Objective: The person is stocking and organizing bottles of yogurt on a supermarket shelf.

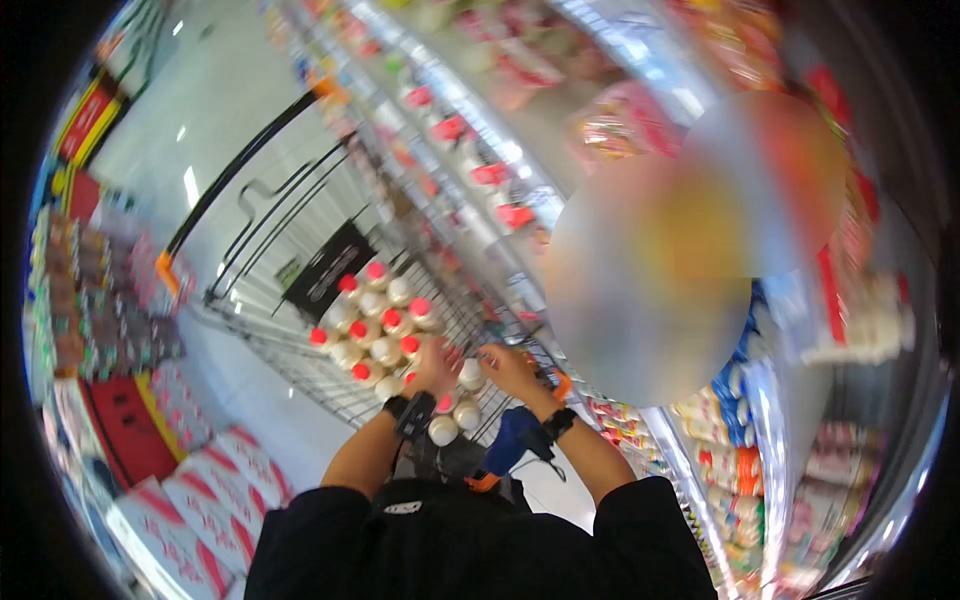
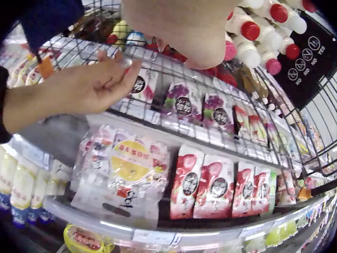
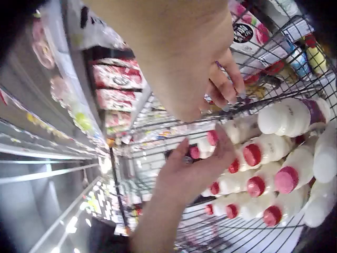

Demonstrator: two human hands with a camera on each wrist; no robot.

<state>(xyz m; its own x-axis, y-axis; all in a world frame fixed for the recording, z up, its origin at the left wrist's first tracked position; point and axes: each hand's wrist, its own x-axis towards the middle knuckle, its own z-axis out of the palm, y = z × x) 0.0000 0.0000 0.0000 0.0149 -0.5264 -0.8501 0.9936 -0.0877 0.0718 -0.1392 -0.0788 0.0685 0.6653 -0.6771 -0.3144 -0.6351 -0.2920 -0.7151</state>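
Left hand (image 1: 435,368) reaches over the milky bottles (image 1: 386,350) in the wire cart (image 1: 214,187), its thumb standing apart from relaxed fingers; those fingers overlap a red-capped bottle (image 3: 212,138) in the right wrist view, though whether they press on it I cannot tell. Right hand (image 1: 508,370) is close beside it, fingers loosely bent with no bottle in them, and a white-capped bottle (image 1: 470,372) sits between the two hands. From the left hand, the main cluster spreads outward and to its left, caps up and bodies packed close, while a few more bottles lie nearer the person's body, below that hand. Beyond the cluster, farther from the left hand, is the cart's black panel (image 1: 330,268), and on the right hand's side, past the wire wall, run the shelves with red-and-white pouches (image 2: 213,184). Handling the bottles well here, as I judge it, means taking one by the shoulder under its cap, thumb and fingers on opposite sides, since the tight packing leaves little room lower down. Lifting straight up first should keep it from dragging on its neighbours; the free hand can steady those beside it. Smooth, full bottles could slip or tip, so set each base down flat before easing the fingers off, and keep both wrists clear of the wire rim
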